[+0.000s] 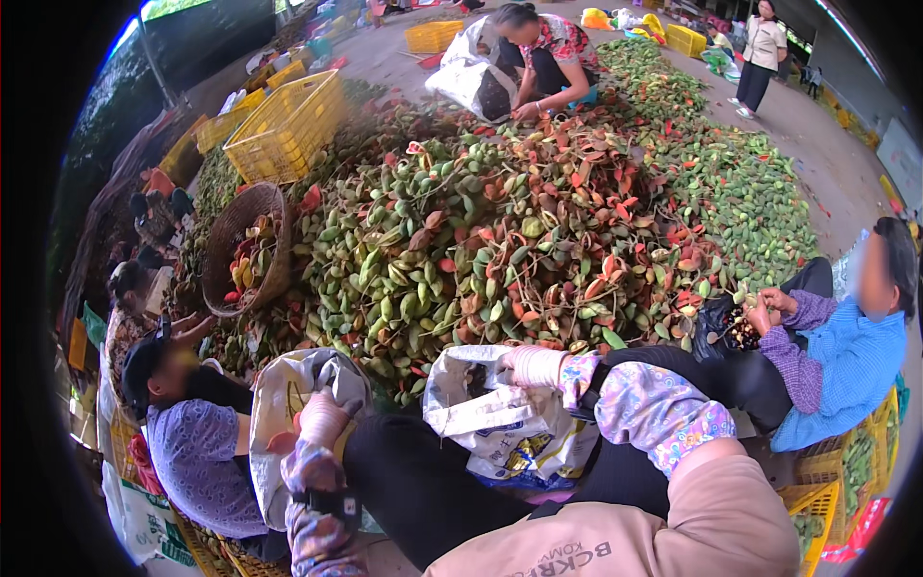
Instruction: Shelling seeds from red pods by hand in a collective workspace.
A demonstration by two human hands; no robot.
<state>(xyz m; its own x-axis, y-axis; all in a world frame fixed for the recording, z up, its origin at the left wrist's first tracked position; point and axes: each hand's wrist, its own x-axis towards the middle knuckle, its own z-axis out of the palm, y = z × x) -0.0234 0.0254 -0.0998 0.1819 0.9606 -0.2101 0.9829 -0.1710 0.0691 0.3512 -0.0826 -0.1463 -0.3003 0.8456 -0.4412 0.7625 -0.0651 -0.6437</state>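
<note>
My left hand (326,417), wrapped at the palm in pale banding, is over the edge of a white woven sack (277,382) at the lower left; a reddish pod (282,441) shows beside it. Its fingers are partly hidden. My right hand (532,366), wrapped alike, rests at the rim of another white woven sack (497,425) between my knees; whether it grips the rim cannot be told. Dark bits lie inside that sack. Just beyond both sacks rises a large heap of green and red seed pods (404,267) with stems.
A wicker basket (277,278) with pods tilts on the heap's left, near a yellow plastic crate (288,130). Co-workers sit close by on the left and right, and one crouches behind the heap. Yellow crates with pods (822,505) stand at the lower right.
</note>
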